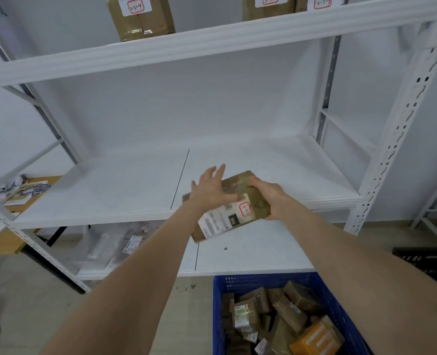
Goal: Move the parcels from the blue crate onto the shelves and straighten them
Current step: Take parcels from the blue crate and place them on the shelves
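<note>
Both hands [240, 194] hold a brown parcel [231, 204] (label up) over the shelf [125, 190].

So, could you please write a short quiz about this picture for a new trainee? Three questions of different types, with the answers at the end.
1. True or false: brown parcels lie in the blue crate.
2. How does the left hand meet the held parcel? A) fingers spread, flat on its top; B) curled round a corner; C) not touching it.
3. What code is written on the leftmost upper-shelf parcel?
Key: 1 true; 2 A; 3 3-2-4.
</note>
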